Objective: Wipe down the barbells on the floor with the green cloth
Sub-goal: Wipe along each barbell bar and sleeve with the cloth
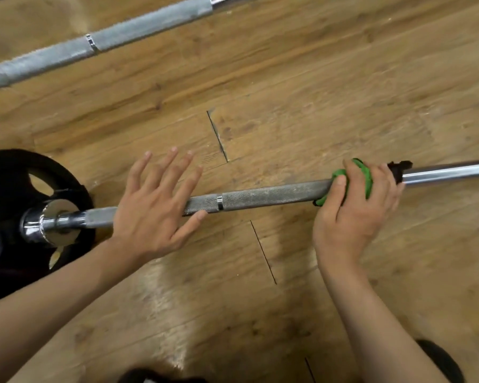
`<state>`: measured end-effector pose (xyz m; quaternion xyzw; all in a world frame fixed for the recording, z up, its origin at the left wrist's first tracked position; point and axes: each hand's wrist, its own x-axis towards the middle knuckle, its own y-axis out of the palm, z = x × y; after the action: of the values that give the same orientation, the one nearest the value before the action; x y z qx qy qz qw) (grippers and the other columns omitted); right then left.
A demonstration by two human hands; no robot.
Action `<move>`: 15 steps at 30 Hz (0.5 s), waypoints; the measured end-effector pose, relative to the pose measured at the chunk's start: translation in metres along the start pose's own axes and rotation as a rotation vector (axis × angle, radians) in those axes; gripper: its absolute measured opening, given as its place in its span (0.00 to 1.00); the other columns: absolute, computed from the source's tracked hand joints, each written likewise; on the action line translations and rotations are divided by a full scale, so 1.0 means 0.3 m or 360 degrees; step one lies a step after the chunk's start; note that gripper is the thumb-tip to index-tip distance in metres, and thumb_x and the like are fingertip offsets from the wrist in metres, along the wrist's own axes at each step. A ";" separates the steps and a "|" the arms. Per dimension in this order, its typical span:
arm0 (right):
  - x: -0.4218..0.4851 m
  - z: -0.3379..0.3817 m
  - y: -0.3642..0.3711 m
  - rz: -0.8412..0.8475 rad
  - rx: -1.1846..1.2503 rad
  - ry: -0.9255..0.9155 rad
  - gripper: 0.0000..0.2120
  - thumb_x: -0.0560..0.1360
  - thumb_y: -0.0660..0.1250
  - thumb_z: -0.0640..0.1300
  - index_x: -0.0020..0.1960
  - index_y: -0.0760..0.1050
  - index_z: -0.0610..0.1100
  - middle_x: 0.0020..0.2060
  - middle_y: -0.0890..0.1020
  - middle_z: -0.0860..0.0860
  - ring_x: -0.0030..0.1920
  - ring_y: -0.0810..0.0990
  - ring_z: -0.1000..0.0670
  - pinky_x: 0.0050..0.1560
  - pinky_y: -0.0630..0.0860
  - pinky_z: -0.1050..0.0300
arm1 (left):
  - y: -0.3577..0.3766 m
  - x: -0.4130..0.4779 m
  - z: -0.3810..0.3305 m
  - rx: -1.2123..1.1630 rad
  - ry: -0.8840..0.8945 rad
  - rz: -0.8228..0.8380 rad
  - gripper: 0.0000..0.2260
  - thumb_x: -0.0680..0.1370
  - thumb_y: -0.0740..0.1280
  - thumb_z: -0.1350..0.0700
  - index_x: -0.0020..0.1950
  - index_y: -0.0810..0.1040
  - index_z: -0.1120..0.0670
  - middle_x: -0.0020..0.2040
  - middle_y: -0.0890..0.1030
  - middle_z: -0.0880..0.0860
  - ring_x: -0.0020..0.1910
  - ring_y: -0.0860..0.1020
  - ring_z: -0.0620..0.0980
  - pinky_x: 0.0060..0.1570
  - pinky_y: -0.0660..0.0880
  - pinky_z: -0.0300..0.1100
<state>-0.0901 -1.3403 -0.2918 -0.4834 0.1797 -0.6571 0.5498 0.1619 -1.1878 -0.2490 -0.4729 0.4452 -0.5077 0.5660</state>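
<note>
A short barbell (pixel 260 196) with a knurled grey shaft lies across the wooden floor, running left to right. My right hand (pixel 354 214) grips the green cloth (pixel 367 175), which is wrapped round the shaft beside a black collar (pixel 397 168) at the smooth chrome sleeve. My left hand (pixel 155 205) hovers over the shaft near its left end, fingers spread and straight, holding nothing. A second, longer grey barbell (pixel 94 48) lies farther away across the upper left.
A black weight plate (pixel 17 189) sits on the near barbell's left end by a chrome collar (pixel 50 222). Bare wooden floor (pixel 315 106) lies between the two bars. Dark shapes, possibly my shoes, show at the bottom edge (pixel 440 357).
</note>
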 end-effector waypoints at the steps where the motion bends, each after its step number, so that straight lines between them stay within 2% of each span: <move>1: -0.016 0.046 0.012 -0.0028 0.0039 0.0077 0.14 0.84 0.61 0.42 0.63 0.81 0.39 0.60 0.80 0.38 0.68 0.74 0.35 0.75 0.61 0.33 | 0.000 0.000 -0.001 0.0007 -0.0015 -0.0001 0.35 0.85 0.46 0.36 0.78 0.71 0.60 0.80 0.68 0.62 0.80 0.64 0.64 0.79 0.53 0.65; 3: -0.079 0.179 0.030 0.0015 0.0121 0.0050 0.14 0.83 0.61 0.41 0.62 0.82 0.41 0.58 0.81 0.40 0.65 0.76 0.37 0.77 0.61 0.36 | 0.001 -0.003 -0.003 0.0022 -0.0040 -0.0006 0.35 0.85 0.45 0.37 0.78 0.71 0.60 0.80 0.68 0.62 0.80 0.64 0.63 0.79 0.53 0.64; 5: -0.151 0.285 0.027 0.0204 0.0192 -0.0236 0.15 0.84 0.60 0.44 0.64 0.82 0.44 0.58 0.81 0.44 0.62 0.77 0.40 0.77 0.61 0.41 | 0.002 -0.006 -0.004 0.0011 -0.0054 -0.0026 0.34 0.85 0.45 0.38 0.79 0.70 0.60 0.80 0.67 0.62 0.80 0.63 0.63 0.80 0.54 0.64; 7: -0.163 0.286 0.009 0.0365 0.0208 -0.0543 0.16 0.84 0.60 0.46 0.66 0.81 0.47 0.57 0.82 0.46 0.60 0.77 0.43 0.73 0.65 0.43 | 0.002 -0.010 0.000 -0.0025 -0.0090 -0.0059 0.33 0.86 0.45 0.38 0.79 0.69 0.60 0.81 0.66 0.62 0.81 0.62 0.62 0.80 0.53 0.63; 9: -0.107 0.190 -0.001 0.0320 0.0120 -0.0654 0.15 0.83 0.61 0.45 0.64 0.82 0.46 0.55 0.82 0.45 0.58 0.78 0.42 0.70 0.67 0.43 | 0.005 -0.015 0.005 -0.0073 -0.0168 -0.0102 0.33 0.86 0.46 0.38 0.79 0.68 0.60 0.81 0.65 0.63 0.81 0.61 0.63 0.81 0.52 0.63; 13: 0.051 -0.023 -0.006 0.0004 -0.0101 -0.0136 0.12 0.80 0.64 0.42 0.58 0.83 0.42 0.52 0.83 0.42 0.57 0.79 0.37 0.73 0.65 0.36 | 0.008 -0.009 -0.009 -0.0099 -0.0438 -0.0155 0.33 0.85 0.49 0.37 0.77 0.70 0.59 0.80 0.66 0.64 0.81 0.61 0.65 0.80 0.51 0.65; 15: 0.039 0.034 0.004 -0.0060 -0.0106 0.0044 0.10 0.78 0.65 0.41 0.55 0.84 0.41 0.50 0.82 0.41 0.56 0.79 0.37 0.73 0.66 0.34 | 0.010 -0.001 -0.024 -0.0055 -0.0445 -0.0158 0.32 0.84 0.50 0.37 0.76 0.73 0.58 0.79 0.68 0.62 0.80 0.62 0.64 0.80 0.51 0.66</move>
<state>-0.0802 -1.3482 -0.2829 -0.4956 0.1999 -0.6675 0.5185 0.1551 -1.1879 -0.2532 -0.5702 0.3469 -0.4564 0.5884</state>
